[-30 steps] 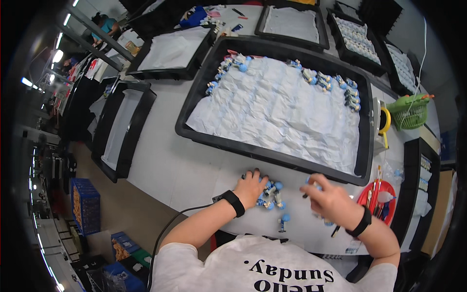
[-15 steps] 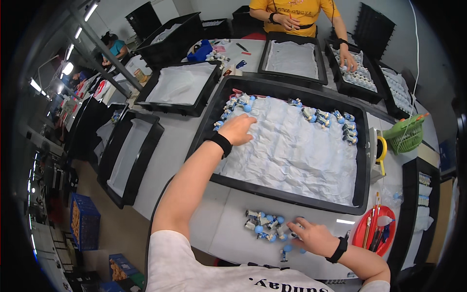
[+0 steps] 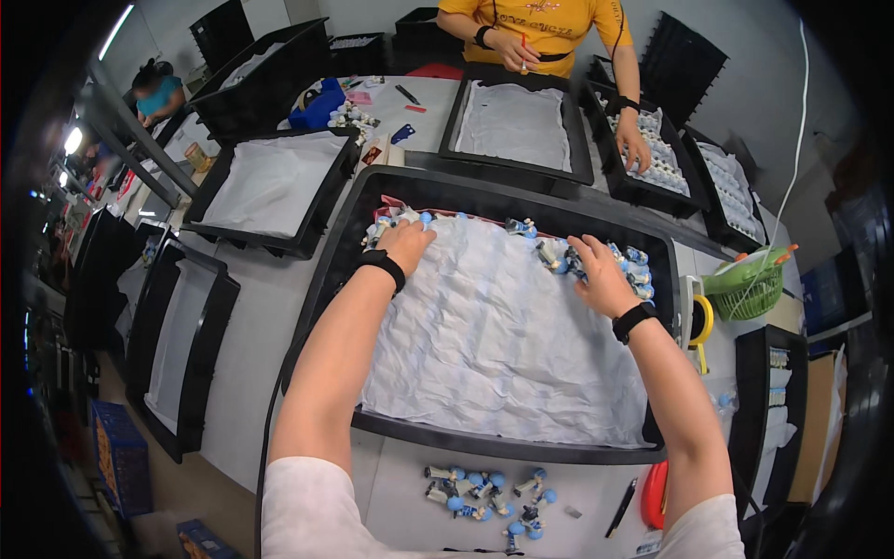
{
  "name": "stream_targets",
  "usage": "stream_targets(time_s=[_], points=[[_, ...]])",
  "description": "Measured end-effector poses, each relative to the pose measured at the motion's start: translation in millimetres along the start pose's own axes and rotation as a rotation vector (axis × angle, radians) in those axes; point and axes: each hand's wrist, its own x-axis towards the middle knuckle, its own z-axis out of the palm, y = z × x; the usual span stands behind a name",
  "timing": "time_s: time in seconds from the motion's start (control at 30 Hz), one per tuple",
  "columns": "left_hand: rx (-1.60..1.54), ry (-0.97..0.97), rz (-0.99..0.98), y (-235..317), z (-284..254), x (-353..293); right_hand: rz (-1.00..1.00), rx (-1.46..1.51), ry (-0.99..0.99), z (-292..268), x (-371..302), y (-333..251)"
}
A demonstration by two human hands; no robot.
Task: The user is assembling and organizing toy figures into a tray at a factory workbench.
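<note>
In a large black tray (image 3: 321, 307) lined with crumpled white paper (image 3: 466, 335), small figurines with blue round tops lie along the far side. My left hand (image 3: 406, 246) is at the far left corner, its fingers partly spread beside figurines (image 3: 382, 224); the hand covers part of them. Over the right-hand group my right hand (image 3: 605, 279) reaches with thumb and fingers apart, next to a figurine (image 3: 551, 255). More figurines (image 3: 637, 268) lie just beyond it along the right wall. On the table in front of the tray is a loose pile of figurines (image 3: 475, 486).
Paper-lined black trays (image 3: 219, 200) stand left and behind. Across the table a person (image 3: 549, 28) in yellow reaches into a filled tray (image 3: 666, 177). At right are a tape dispenser (image 3: 697, 317), a green basket (image 3: 745, 284), a red dish (image 3: 654, 494) and a black pen (image 3: 621, 508).
My right hand has moved from the figurine pile on the table up to the figurines in the tray's far right. My left hand stays near the far left corner. The view has shifted.
</note>
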Motion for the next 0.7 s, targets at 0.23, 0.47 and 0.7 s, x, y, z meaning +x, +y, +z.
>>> stream_targets(time_s=[0.23, 0.47, 0.7], points=[[0.035, 0.379, 0.023, -1, -21, 9, 0.159, 0.021, -0.122, 12, 23, 18], [-0.409, 0.475, 0.297, 95, -38, 42, 0.116, 0.084, 0.202, -31, 13, 30], [-0.206, 0.224, 0.319, 150, -7, 73, 0.288, -0.019, -0.172, -68, -23, 83]])
